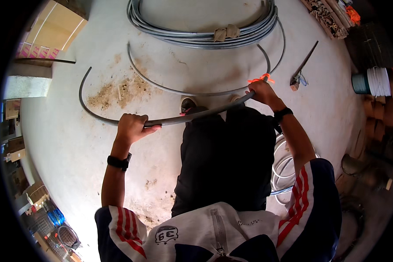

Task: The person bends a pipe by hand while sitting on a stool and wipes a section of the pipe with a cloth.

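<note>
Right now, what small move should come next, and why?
I would probably slide the left hand along the grey pipe toward its curved end: the right hand grips the pipe beside the orange tie, while that end bends away past the left hand, ungripped.

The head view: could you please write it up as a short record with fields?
Left hand: closed around the grey pipe, near its upturned free end
Right hand: closed around the same pipe, next to the orange tie
Pipe between hands: gently bowed, crossing in front of the person's dark-clothed legs
Floor ahead: large grey coil with a brown wrap around part of it
Floor, left of centre: sandy dirt
</note>
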`<state>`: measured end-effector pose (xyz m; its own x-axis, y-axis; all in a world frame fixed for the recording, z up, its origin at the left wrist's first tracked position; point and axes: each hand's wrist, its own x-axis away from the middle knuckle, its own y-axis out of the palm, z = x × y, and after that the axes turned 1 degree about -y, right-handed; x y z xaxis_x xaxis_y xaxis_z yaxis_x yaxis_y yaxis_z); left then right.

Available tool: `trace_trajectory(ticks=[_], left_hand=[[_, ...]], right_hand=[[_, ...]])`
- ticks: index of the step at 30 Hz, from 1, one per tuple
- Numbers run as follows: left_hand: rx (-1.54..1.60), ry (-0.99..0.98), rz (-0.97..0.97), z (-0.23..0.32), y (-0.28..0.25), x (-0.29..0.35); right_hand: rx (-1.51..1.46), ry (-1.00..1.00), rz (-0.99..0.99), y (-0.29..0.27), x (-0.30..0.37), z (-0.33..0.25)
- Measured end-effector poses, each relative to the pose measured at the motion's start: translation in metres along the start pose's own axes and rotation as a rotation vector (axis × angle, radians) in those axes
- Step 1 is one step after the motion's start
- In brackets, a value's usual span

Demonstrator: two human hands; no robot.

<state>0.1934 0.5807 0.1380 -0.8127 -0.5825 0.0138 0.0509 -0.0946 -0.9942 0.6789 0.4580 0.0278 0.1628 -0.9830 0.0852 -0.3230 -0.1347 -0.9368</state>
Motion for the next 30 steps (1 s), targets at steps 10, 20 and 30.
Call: trace_trajectory(ticks=[10, 20, 30], left_hand=[[-0.152, -0.035, -0.079, -0.007, -0.077, 0.021], [-0.355, 0.066, -0.038, -0.047, -0.151, -0.003], [-0.290, 0.026, 0.116, -0.070, -0.235, 0.023]], right_hand=[[-0.283, -0.157, 0.027, 0.002, 0.023, -0.045], [-0.268, -0.148, 0.141, 0.013, 0.017, -0.097], [-0.435, -0.162, 0.505, -0.059, 0.054, -0.181]])
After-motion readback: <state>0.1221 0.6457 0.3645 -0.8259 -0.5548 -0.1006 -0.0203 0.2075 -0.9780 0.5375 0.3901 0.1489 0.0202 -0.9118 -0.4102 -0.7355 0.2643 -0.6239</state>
